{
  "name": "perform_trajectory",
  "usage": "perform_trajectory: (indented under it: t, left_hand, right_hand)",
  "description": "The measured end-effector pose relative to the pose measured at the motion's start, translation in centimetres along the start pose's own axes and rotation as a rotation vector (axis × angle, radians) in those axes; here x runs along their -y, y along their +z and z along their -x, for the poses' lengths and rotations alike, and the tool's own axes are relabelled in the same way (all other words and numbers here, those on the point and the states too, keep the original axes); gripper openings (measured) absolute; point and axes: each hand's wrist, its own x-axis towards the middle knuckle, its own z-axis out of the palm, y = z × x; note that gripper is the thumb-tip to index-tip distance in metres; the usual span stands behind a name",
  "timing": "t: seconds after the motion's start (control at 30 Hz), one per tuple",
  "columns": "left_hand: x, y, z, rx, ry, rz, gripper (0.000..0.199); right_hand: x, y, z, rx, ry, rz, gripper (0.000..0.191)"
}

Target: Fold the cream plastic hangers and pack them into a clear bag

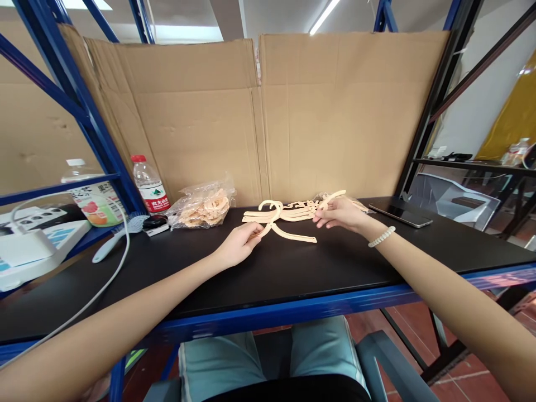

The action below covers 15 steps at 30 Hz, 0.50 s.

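Observation:
My left hand (239, 244) is closed on one end of a beige, hanger-shaped piece (293, 236), with a curved arm reaching right and a hook-like loop at its top. The piece is tilted just above the black tabletop. My right hand (341, 215) pinches a curved beige hook piece (333, 198) that points up and to the right. Behind and between the hands lie several long beige strips (288, 215), side by side. Small curly beige parts (304, 205) lie behind them, partly covered by my right hand.
A clear bag of beige rings (205, 206), a red-capped water bottle (151, 187) and a hairbrush (119, 237) are at left. A phone (400, 214) lies at right. A white cable (123, 254) crosses the left side. Cardboard (201, 123) stands behind the black tabletop (268, 276).

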Motion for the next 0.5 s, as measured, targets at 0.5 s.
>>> perform_trajectory:
  t: [0.5]
  left_hand:
    - [-0.6,0.1,0.1,-0.093,-0.072,-0.012,0.014]
  right_hand:
    - [-0.9,1.5,1.2,0.303,0.354,-0.553,0.014]
